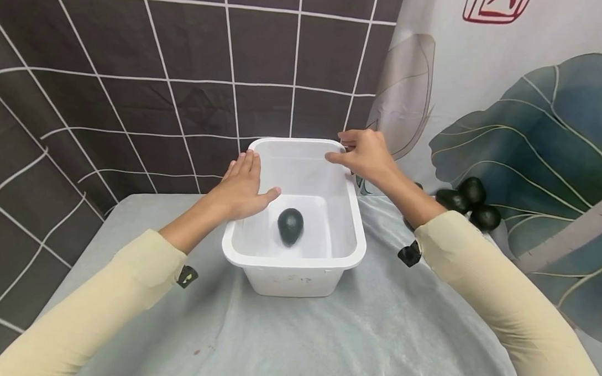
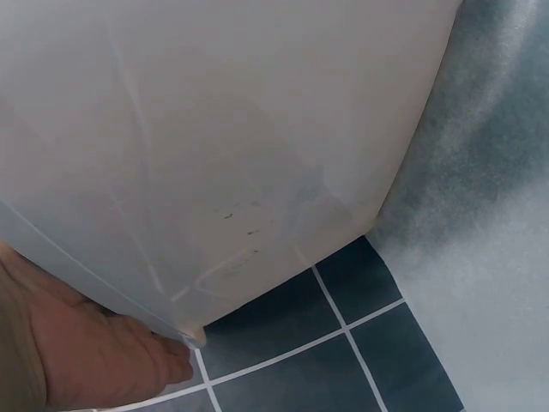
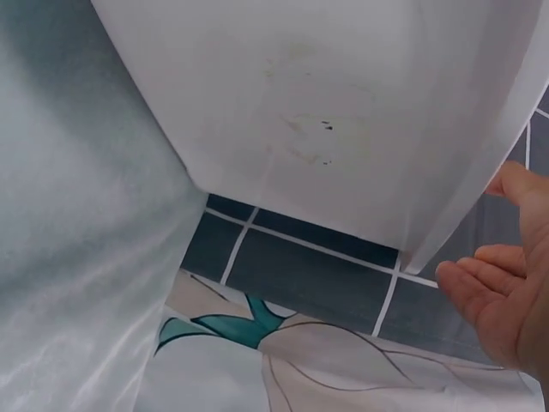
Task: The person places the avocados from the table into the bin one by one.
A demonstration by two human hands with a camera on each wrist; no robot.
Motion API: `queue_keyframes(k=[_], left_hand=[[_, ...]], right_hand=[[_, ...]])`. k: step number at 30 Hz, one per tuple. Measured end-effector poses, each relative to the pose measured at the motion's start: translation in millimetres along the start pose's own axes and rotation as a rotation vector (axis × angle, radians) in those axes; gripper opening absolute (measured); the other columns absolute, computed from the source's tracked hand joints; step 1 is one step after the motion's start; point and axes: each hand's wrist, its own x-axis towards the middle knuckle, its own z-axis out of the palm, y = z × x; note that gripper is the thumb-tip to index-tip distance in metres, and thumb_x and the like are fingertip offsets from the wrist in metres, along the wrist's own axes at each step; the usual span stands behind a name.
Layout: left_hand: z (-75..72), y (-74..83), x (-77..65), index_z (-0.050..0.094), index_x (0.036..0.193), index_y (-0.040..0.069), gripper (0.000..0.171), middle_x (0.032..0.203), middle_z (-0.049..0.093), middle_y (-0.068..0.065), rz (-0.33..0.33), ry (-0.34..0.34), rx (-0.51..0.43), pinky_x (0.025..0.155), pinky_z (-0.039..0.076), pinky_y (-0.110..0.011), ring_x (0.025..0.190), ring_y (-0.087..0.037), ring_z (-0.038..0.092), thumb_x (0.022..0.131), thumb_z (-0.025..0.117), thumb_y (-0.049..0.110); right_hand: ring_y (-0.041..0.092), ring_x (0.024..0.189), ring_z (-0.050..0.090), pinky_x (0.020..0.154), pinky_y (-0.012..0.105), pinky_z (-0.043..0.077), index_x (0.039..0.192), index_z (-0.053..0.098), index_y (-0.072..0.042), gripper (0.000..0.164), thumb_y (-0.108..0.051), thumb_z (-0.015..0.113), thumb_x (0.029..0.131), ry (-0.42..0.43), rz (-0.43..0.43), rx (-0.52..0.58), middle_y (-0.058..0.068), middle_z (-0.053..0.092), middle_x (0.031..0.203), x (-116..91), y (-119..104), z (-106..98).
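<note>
A white plastic tub (image 1: 296, 263) stands on the cloth-covered table, and one dark green avocado (image 1: 290, 226) lies on its floor. Along the tub's left rim rests my left hand (image 1: 238, 193), its fingers straight and its thumb pointing inward over the opening. At the far right corner is my right hand (image 1: 364, 152), thumb over the rim and fingers loosely bent outside it. In the right wrist view those fingers (image 3: 489, 275) are right beside the rim, with nothing held in them. The left wrist view has my left palm against the tub's rim.
Several more avocados (image 1: 472, 192) lie in a group at the right, partly behind my right forearm. Pale grey-green cloth (image 1: 286, 343) covers the table. Dark tile-patterned sheeting (image 1: 193, 109) hangs behind and left, and a leaf-print curtain (image 1: 542, 124) hangs at the right.
</note>
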Motion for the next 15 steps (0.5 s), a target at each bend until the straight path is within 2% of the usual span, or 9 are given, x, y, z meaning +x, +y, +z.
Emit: queue_keyframes(k=[15], left_hand=[[0.2, -2.0, 1.1, -0.005, 0.177, -0.009, 0.104, 0.188, -0.014, -0.027, -0.003, -0.008, 0.014, 0.146, -0.005, -0.056, 0.178, -0.043, -0.011, 0.115, 0.041, 0.061]], right_hand=[[0.038, 0.131, 0.078, 0.114, 0.054, 0.061, 0.145, 0.075, 0.001, 0.062, -0.037, 0.085, 0.098, 0.015, 0.030, 0.002, 0.021, 0.079, 0.141, -5.9, 15.4, -4.7]])
